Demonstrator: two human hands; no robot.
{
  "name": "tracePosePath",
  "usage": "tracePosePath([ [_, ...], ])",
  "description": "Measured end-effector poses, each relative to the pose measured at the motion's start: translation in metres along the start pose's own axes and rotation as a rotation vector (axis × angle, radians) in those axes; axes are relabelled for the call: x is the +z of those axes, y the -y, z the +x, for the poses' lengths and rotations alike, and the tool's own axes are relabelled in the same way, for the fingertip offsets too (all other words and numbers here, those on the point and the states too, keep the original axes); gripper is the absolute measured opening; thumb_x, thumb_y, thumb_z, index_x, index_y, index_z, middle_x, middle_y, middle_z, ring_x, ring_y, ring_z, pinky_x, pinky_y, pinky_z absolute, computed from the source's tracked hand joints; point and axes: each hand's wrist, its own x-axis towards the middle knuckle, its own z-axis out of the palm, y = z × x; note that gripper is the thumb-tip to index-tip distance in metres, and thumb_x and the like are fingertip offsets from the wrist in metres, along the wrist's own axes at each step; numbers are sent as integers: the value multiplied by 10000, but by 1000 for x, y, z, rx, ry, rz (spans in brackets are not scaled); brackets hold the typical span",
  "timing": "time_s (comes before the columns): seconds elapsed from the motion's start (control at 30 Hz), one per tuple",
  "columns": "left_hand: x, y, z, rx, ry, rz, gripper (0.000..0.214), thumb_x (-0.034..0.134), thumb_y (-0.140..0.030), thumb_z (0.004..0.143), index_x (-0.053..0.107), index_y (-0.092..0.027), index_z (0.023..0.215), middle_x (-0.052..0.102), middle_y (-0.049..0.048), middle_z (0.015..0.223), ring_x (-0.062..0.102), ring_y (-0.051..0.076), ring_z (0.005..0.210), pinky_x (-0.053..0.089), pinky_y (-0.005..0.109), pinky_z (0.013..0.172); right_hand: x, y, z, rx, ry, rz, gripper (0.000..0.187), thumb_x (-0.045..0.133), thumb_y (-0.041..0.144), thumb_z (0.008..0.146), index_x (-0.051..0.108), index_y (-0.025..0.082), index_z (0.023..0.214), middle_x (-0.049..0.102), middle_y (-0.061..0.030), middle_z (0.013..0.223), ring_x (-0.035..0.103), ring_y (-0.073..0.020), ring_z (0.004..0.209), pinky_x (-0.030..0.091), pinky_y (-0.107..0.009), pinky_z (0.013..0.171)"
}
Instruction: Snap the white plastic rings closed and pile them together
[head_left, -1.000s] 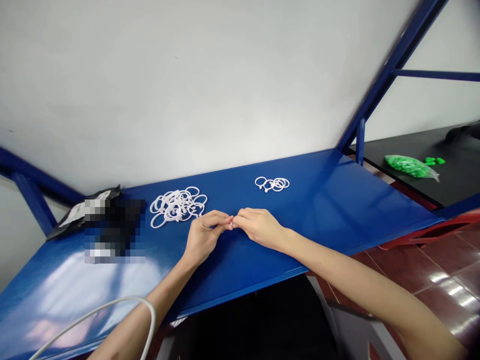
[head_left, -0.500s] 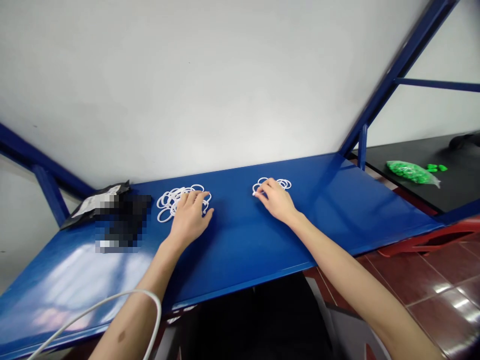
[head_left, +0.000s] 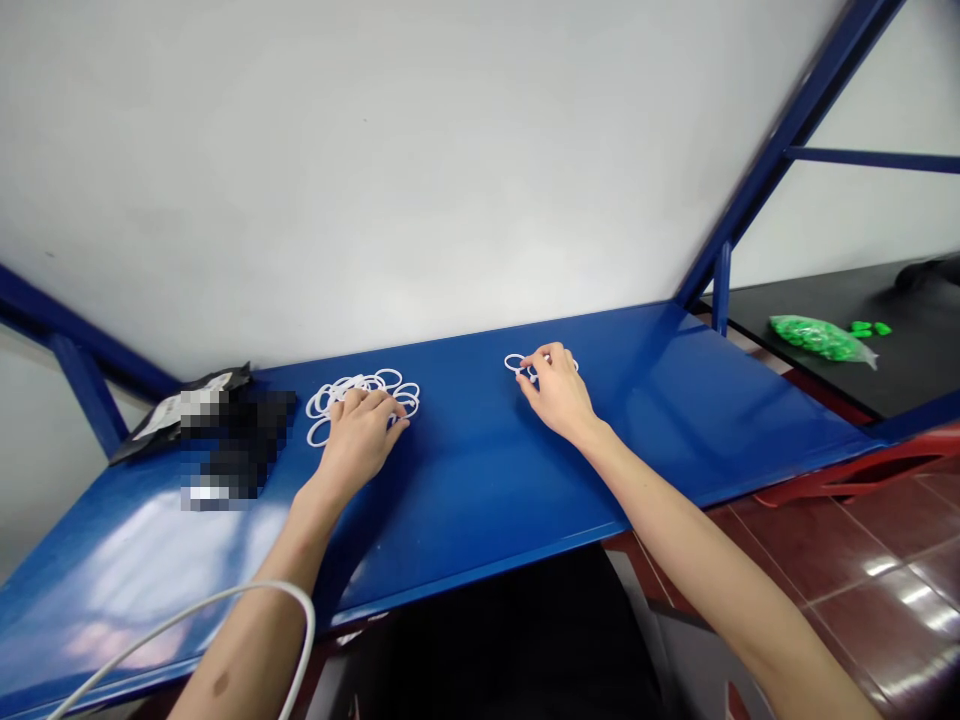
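Observation:
A heap of white cord loops [head_left: 349, 388] lies on the blue table, left of centre. My left hand [head_left: 360, 435] rests over the heap's near side, fingers bent down onto the loops and thumb held apart. Its fingertips partly cover the loops under them. Farther right is a smaller group of white loops [head_left: 514, 361]. Above that group is my right hand [head_left: 559, 395], with thumb and forefinger slightly apart beside one loop and its other fingers curved over the rest. The hand hides part of this group.
Black plastic packages [head_left: 187, 410], partly blurred out, sit at the left of the blue table [head_left: 465, 480]. A white cable [head_left: 187, 605] crosses my left forearm. Blue frame bars [head_left: 720, 290] rise at both ends. A bag of green pieces [head_left: 821, 338] lies on a black table at right.
My left hand has shifted slightly left and its fingers have bent lower into the heap. The right hand has moved a little right, and its pinch on a loop has loosened.

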Motion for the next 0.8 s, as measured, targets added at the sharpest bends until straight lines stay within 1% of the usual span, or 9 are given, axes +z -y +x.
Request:
tracePosePath([
  [0.1, -3, -4, 1, -6, -19, -49, 133, 620, -335, 900, 701, -230, 893, 740, 111, 968, 541, 361, 1016, 369, 506, 909, 0, 6, -2, -43, 41, 41, 207, 585, 286, 977, 667, 180, 1135, 554, -151, 1173, 569, -315, 1089, 570, -468, 863],
  [0.2, -7, -11, 2, 4, -54, -112, 128, 633, -339, 904, 701, -230, 899, 754, 100, 964, 562, 339, 988, 367, 498, 926, 0, 14, -5, -91, 106, 95, 192, 599, 263, 974, 663, 184, 1137, 577, -136, 1150, 579, -309, 1117, 538, -489, 963],
  [0.3, -10, -26, 3, 26, -63, -289, 145, 628, -358, 911, 707, -237, 908, 750, 73, 943, 587, 292, 950, 413, 444, 906, -1, 25, -9, -180, 161, 222, 198, 607, 270, 979, 649, 203, 1160, 603, -112, 1169, 600, -282, 1131, 539, -455, 969],
  [0.43, -12, -55, 0, -18, 64, -661, 190, 638, -404, 902, 716, -234, 932, 728, 34, 871, 632, 213, 807, 487, 326, 730, -2, 46, -21, -325, 262, 451, 278, 649, 298, 969, 607, 220, 1232, 616, -88, 1290, 664, -207, 1033, 557, -360, 899],
  [0.5, -11, -65, -2, -71, 138, -839, 202, 641, -408, 897, 710, -221, 928, 720, 20, 825, 644, 182, 729, 503, 299, 679, -2, 54, -26, -351, 302, 513, 245, 648, 297, 974, 617, 214, 1202, 658, -78, 1247, 683, -190, 979, 552, -327, 853],
  [0.57, -8, -70, -4, -127, 184, -972, 216, 631, -412, 904, 697, -206, 912, 699, 4, 753, 648, 162, 674, 522, 289, 667, -1, 58, -28, -326, 323, 545, 169, 633, 296, 989, 643, 200, 1127, 714, -66, 1121, 694, -183, 916, 536, -301, 796],
  [0.63, -6, -72, -5, -170, 187, -1070, 230, 635, -420, 905, 682, -196, 923, 693, 1, 748, 660, 153, 662, 546, 291, 674, 0, 58, -28, -271, 325, 580, 135, 623, 312, 998, 667, 193, 1042, 739, -48, 988, 689, -168, 832, 510, -276, 738],
  [0.73, -4, -73, -4, -205, 137, -1201, 286, 702, -426, 860, 644, -195, 1019, 720, 21, 872, 694, 157, 708, 594, 311, 705, 2, 55, -25, -182, 315, 669, 169, 633, 349, 991, 684, 193, 954, 726, -16, 844, 650, -137, 712, 477, -248, 677],
  [0.8, -4, -73, -3, -214, 119, -1232, 313, 729, -426, 843, 629, -196, 1031, 723, 27, 913, 701, 155, 721, 612, 318, 717, 2, 54, -24, -142, 316, 724, 186, 640, 366, 983, 684, 191, 938, 715, -5, 811, 625, -125, 665, 467, -242, 655],
])
